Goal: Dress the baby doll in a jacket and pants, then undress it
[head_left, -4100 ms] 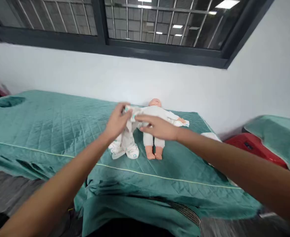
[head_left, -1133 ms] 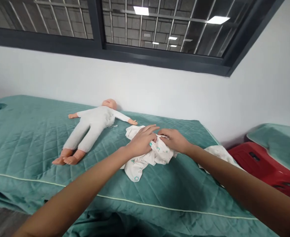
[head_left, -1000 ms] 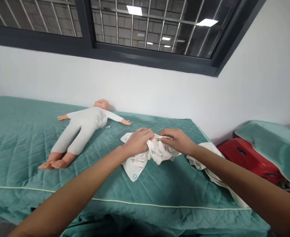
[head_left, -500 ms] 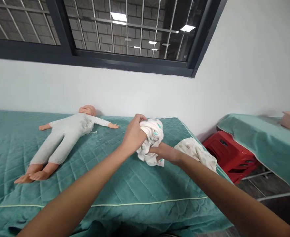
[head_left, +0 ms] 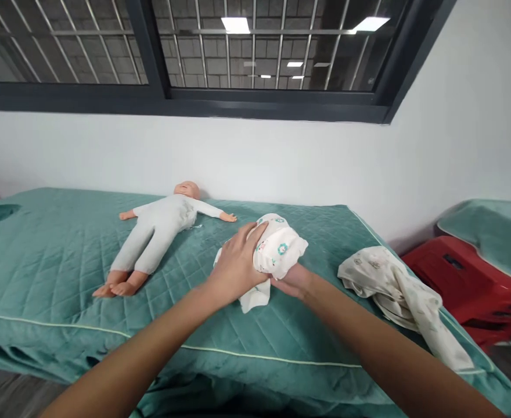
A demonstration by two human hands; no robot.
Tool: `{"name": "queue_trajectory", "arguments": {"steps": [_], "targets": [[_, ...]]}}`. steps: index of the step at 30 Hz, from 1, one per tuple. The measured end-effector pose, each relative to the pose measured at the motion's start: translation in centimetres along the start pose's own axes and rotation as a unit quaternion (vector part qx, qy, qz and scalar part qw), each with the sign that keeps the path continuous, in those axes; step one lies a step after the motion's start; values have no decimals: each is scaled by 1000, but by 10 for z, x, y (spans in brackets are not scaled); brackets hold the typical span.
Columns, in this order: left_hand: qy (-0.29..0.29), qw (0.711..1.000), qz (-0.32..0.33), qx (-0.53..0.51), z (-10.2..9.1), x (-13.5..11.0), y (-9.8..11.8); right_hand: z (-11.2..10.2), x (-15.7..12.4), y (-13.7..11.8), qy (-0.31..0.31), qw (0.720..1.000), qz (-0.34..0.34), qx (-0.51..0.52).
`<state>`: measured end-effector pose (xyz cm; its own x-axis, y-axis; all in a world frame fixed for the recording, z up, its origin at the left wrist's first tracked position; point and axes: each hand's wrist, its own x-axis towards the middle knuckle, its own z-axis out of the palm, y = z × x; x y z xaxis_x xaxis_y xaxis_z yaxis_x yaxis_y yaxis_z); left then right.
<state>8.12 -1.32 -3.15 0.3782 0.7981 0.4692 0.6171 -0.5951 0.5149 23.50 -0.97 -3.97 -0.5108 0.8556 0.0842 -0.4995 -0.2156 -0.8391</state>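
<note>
White printed cloth (head_left: 280,249), right of the doll (head_left: 167,213), is bunched, seemingly unfinished. Left hand (head_left: 233,264) clamps its fingers on it; right hand (head_left: 298,281) mostly hides its own, grip unclear

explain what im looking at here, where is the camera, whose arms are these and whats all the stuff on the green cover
There is no machine here: these are a person's bare arms, seen through one camera worn on that person's head, looking forward and down. So the grip is simply two hands. The left hand holds a bunched white printed cloth, and the right hand supports it from below, its fingers partly hidden. On the quilted green cover, a doll in a white suit lies face up to the left, and a second pale cloth lies crumpled to the right. Behind are a white wall and a barred window.
</note>
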Motion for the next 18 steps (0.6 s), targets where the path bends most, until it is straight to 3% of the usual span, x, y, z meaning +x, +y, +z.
{"name": "queue_trajectory", "arguments": {"steps": [4, 7, 9, 11, 12, 15, 18], "targets": [[1, 999, -8, 32, -28, -19, -28, 8, 4, 7, -80, 993, 78, -23], [7, 1000, 2, 17, -53, -41, -49, 6, 0, 10, -101, 981, 144, -85], [39, 999, 4, 21, -74, -59, -66, 1, -4, 9, -112, 968, 178, -138], [122, 992, -29, 36, -101, -82, -84, -9, -10, 5, -113, 957, 193, -183], [172, 981, -75, 50, -117, -95, -94, -17, -13, 4, -101, 956, 192, -199], [342, 903, -234, 116, -171, -143, -123, -48, -24, 5, -23, 958, 189, -214], [378, 854, -296, 202, -218, -203, -147, -77, -29, 16, 65, 960, 172, -210]]}}
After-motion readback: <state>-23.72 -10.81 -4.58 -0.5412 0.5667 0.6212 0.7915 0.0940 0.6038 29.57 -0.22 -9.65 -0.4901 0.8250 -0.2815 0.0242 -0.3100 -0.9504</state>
